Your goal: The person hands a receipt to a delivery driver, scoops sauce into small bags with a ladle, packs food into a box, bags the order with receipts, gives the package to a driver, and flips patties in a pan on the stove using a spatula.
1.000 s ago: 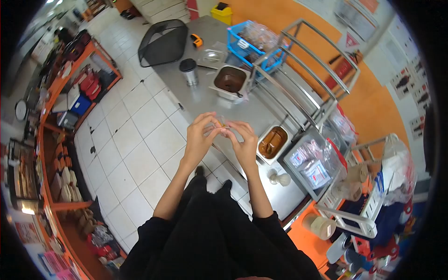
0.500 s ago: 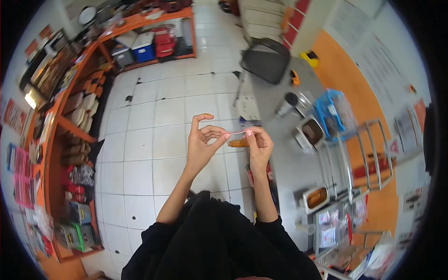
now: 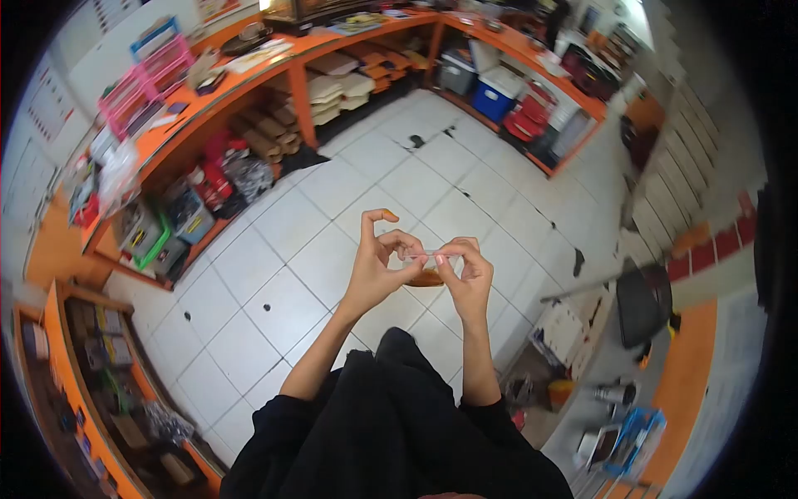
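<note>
A small clear plastic bag point(image 3: 426, 278) with brown-orange sauce in its bottom hangs between my hands, over the tiled floor. My left hand point(image 3: 383, 262) pinches the left end of the bag's top edge between thumb and fingers, with its index finger raised and an orange-brown smear on the tip. At the other end of that edge, my right hand point(image 3: 465, 270) pinches with thumb and fingers. The top edge is stretched in a pinkish line from one hand to the other.
An orange counter point(image 3: 291, 60) with shelves curves along the far side. A blue and white cooler point(image 3: 497, 93) stands on its lower shelf. At the lower right are the metal table point(image 3: 573, 441), a blue basket point(image 3: 642, 441) and a black chair point(image 3: 642, 306).
The view has swung from the metal table toward the orange counter. My hands, first close together, have drawn apart along the bag's top edge, and the sauce-filled bag now hangs visibly below.
</note>
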`<state>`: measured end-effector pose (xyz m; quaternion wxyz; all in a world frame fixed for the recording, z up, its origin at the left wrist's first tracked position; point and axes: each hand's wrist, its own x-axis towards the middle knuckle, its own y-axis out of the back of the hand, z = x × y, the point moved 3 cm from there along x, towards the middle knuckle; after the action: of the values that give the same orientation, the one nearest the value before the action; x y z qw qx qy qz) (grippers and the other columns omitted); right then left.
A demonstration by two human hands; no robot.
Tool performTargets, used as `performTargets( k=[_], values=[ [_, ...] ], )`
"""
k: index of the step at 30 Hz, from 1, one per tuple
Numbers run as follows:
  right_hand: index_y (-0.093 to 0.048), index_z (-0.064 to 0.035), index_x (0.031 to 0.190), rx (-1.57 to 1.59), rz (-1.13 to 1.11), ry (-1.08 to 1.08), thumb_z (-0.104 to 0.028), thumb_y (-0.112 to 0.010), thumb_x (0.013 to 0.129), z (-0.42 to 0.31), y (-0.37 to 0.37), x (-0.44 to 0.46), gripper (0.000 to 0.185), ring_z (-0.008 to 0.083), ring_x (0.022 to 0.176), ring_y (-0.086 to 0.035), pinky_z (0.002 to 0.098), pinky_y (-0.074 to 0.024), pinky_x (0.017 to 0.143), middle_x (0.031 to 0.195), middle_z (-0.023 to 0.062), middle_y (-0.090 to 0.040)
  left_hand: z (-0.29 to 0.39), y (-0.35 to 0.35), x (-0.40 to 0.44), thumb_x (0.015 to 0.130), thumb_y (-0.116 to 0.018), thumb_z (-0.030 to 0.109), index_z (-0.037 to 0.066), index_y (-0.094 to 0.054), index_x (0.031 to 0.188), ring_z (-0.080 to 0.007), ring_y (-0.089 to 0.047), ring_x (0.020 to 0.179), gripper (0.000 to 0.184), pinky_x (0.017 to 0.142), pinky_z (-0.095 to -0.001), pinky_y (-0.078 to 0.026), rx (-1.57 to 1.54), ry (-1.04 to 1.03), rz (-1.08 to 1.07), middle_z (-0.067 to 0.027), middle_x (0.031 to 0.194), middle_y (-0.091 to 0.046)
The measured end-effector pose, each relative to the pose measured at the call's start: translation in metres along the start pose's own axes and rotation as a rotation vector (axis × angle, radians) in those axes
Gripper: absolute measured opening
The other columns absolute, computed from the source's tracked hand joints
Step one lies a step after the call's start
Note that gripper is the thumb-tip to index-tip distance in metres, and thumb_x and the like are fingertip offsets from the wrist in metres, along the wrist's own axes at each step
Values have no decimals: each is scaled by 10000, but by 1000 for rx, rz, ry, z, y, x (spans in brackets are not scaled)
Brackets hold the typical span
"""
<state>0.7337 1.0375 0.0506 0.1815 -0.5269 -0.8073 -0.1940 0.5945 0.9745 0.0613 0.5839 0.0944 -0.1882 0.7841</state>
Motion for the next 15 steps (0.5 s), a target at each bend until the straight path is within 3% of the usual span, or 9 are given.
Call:
performTargets(
  k=[2, 5, 10, 13, 15],
  values=[
    [-624, -20, 769, -8, -126, -24, -5, -638, 693, 11, -40, 26, 79, 185, 791, -482, 293, -384, 750, 742, 43, -580, -9, 41, 11, 717, -639, -33, 75, -239, 1071, -133, -549, 755, 545, 727, -263, -412, 21, 30, 71, -94, 768, -590],
    [-630, -30, 755, -45, -249, -1, -9, -644, 683, 39, -90, 63, 76, 196, 792, -489, 302, -391, 743, 733, 43, -592, -25, 94, 32, 714, -659, -5, 60, -250, 1070, -108, -554, 724, 546, 656, -230, -380, 117, 2, 153, -66, 757, -602],
    [-654, -54, 738, -42, -341, 104, -10, -658, 670, 108, -180, 142, 81, 208, 827, -504, 309, -401, 742, 721, 45, -606, -54, 198, 89, 675, -701, 30, 39, -337, 1066, -128, -604, 726, 534, 801, -269, -402, 262, 148, 323, -45, 679, -641],
    [-668, -61, 720, -16, -442, 101, 1, -662, 657, 140, -236, 200, 88, 202, 849, -508, 304, -402, 757, 713, 42, -606, -64, 265, 138, 668, -719, 56, 32, -354, 1119, -140, -614, 749, 580, 824, -286, -406, 413, 219, 337, -32, 660, -644],
    [-675, -66, 712, -52, -498, 155, 4, -656, 658, 153, -279, 239, 91, 193, 837, -519, 297, -411, 732, 714, 38, -608, -55, 307, 167, 689, -714, 85, 29, -352, 1164, -160, -617, 762, 600, 808, -308, -425, 508, 220, 309, -64, 750, -654]
  ],
)
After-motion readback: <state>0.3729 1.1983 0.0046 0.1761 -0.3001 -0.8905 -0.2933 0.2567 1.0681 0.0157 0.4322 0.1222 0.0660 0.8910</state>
